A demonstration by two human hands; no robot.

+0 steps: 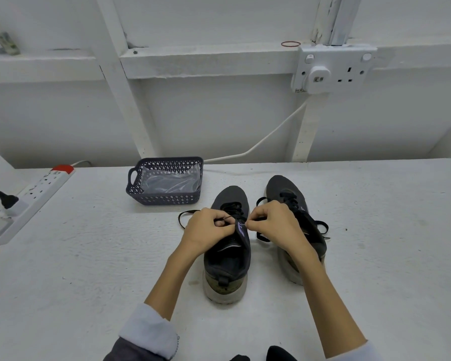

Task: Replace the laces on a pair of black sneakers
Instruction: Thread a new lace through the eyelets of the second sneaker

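Both hands curled over left sneaker (228,256): left hand (206,229), right hand (274,222) each pinching lace (186,214)

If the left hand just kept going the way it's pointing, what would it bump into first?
Probably the right hand: the left hand points across the nearer sneaker's tongue, knuckles almost meeting, though depth is hard to judge.

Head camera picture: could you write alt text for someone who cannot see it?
Two bare hands, the left hand and right hand, pinch black lace ends over the tongue of the left black sneaker on a white table. The second sneaker stands beside it, laced, with a dark basket and a power strip farther back.
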